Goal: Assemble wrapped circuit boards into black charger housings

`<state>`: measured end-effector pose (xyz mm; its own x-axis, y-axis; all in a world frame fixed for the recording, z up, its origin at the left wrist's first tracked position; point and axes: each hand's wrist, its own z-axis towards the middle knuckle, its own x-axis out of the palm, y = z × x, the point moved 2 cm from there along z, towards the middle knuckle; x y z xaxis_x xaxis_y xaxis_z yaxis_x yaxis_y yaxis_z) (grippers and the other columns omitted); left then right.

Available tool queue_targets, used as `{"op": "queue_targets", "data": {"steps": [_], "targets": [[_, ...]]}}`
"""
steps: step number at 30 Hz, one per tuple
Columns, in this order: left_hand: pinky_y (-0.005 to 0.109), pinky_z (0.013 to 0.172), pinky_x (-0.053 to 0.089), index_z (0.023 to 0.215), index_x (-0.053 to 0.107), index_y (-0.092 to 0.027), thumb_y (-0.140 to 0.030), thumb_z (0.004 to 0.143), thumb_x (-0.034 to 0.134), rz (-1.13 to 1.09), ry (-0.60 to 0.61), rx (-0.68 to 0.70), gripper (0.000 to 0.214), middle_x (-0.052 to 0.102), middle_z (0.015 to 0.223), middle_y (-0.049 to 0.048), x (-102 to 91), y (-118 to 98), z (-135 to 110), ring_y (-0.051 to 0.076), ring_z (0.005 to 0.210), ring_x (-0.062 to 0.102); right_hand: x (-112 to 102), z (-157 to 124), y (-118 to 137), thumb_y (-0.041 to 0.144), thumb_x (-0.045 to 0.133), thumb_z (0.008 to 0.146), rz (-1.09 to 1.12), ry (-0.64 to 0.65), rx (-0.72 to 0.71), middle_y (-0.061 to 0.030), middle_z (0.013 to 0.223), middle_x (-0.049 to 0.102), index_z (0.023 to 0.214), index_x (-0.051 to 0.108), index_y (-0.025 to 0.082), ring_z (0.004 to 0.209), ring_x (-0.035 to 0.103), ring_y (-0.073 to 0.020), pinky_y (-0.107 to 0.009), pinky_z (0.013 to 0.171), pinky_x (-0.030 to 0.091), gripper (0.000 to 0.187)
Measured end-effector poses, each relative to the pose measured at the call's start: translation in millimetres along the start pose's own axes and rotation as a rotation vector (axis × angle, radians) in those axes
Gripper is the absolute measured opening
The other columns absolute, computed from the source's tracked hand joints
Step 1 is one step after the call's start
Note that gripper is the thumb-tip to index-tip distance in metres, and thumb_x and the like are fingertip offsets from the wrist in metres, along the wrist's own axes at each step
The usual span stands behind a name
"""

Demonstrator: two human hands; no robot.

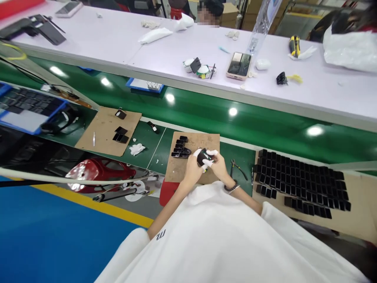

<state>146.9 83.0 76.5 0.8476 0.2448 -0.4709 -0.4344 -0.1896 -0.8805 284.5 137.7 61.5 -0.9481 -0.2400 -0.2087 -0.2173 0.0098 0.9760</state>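
Note:
Both my hands, with white coverings on some fingertips, hold one small black plastic housing [202, 157] above a brown cardboard sheet [176, 173]. My left hand [193, 167] is wrapped round its left side. On the right side, my right hand [216, 163] grips it, thumb and fingers closed against it. Something small and yellow-green shows just under the housing; I cannot make out what it is. Several more black housings [180, 147] stand on the cardboard left of my hands. Pliers [238, 169] with dark handles lie on the green bench to the right.
Many black housings [297, 179] stand in rows at the right. Another cardboard sheet [103, 131] bears black parts at the left. Above the bench runs a white shelf [118, 47] carrying a phone [239, 65], a plastic bottle [260, 29] and a wired part [202, 68]. A person [210, 11] is beyond.

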Motion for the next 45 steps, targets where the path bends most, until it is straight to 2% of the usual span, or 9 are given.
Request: {"op": "queue_targets", "data": {"steps": [5,11,16,21,26,30,34,38,45], "targets": [[0.053,0.118,0.046,0.134,0.063,-0.016,-0.025,0.076,0.075,0.055,0.086,-0.276,0.060,0.062,0.144,0.0199,-6.8,57,-25,0.037,0.137,0.060,-20,68,-75,0.032,0.066,0.086,-0.222,-0.060,0.014,-0.0125,0.106,0.073,0.099,0.067,0.018,0.098,0.068,-0.0257,-0.042,0.092,0.058,0.019],[0.053,0.115,0.050,0.119,0.070,-0.019,-0.032,0.076,0.069,0.161,-0.016,-0.513,0.045,0.070,0.132,0.0144,-51.2,108,-70,0.036,0.129,0.066,-19,114,-149,0.031,0.067,0.098,-0.420,-0.047,0.054,-0.0109,0.119,0.069,0.111,0.069,0.015,0.112,0.066,-0.0249,-0.048,0.103,0.054,0.021],[0.053,0.116,0.050,0.120,0.069,-0.022,-0.038,0.083,0.060,0.183,-0.156,-0.544,0.041,0.072,0.130,0.0130,-82.0,115,-74,0.033,0.123,0.069,-8,117,-171,0.038,0.067,0.101,-0.515,-0.001,0.037,-0.0094,0.130,0.067,0.122,0.068,0.018,0.117,0.066,-0.0245,-0.048,0.102,0.057,0.029],[0.051,0.116,0.050,0.121,0.069,-0.023,-0.040,0.087,0.059,0.171,-0.240,-0.518,0.039,0.072,0.130,0.0122,-91.7,112,-67,0.032,0.125,0.068,-6,121,-167,0.038,0.066,0.101,-0.547,0.025,0.011,-0.0093,0.127,0.069,0.120,0.069,0.018,0.115,0.067,-0.0236,-0.047,0.102,0.057,0.027],[0.053,0.115,0.050,0.118,0.071,-0.020,-0.039,0.087,0.058,0.150,-0.242,-0.476,0.038,0.073,0.128,0.0141,-87.2,105,-59,0.033,0.123,0.069,-10,121,-150,0.039,0.066,0.101,-0.536,0.012,0.028,-0.0078,0.121,0.071,0.114,0.069,0.017,0.110,0.068,-0.0219,-0.046,0.100,0.057,0.025],[0.054,0.115,0.049,0.116,0.072,-0.019,-0.037,0.086,0.063,0.104,-0.151,-0.384,0.037,0.075,0.123,0.0143,-70.5,90,-43,0.033,0.121,0.070,-13,108,-114,0.038,0.071,0.095,-0.465,0.008,0.005,-0.0103,0.099,0.076,0.101,0.070,0.015,0.093,0.071,-0.0236,-0.041,0.087,0.059,0.024],[0.050,0.123,0.042,0.144,0.058,-0.025,-0.040,0.083,0.076,0.029,-0.037,-0.225,0.066,0.064,0.148,0.0114,-49.8,50,-24,0.030,0.140,0.059,-11,63,-53,0.041,0.072,0.088,-0.335,0.030,-0.085,-0.0090,0.097,0.080,0.102,0.072,0.020,0.083,0.074,-0.0248,-0.038,0.078,0.061,0.025],[0.055,0.129,0.034,0.162,0.034,-0.028,-0.035,0.080,0.083,-0.132,0.051,0.096,0.096,0.042,0.167,0.0137,-39.9,-5,-14,0.035,0.156,0.040,-11,5,14,0.042,0.079,0.083,-0.229,0.028,-0.196,-0.0074,0.106,0.079,0.107,0.074,0.026,0.093,0.075,-0.0260,-0.041,0.087,0.062,0.029],[0.048,0.114,0.054,0.155,0.043,-0.029,-0.018,0.081,0.074,-0.157,0.067,0.335,0.081,0.066,0.144,0.0084,-45.9,-47,-25,0.030,0.134,0.065,-14,-51,89,0.031,0.078,0.087,-0.099,0.042,-0.302,-0.0066,0.130,0.076,0.140,0.062,0.029,0.116,0.073,-0.0264,-0.042,0.100,0.061,0.055]]}}
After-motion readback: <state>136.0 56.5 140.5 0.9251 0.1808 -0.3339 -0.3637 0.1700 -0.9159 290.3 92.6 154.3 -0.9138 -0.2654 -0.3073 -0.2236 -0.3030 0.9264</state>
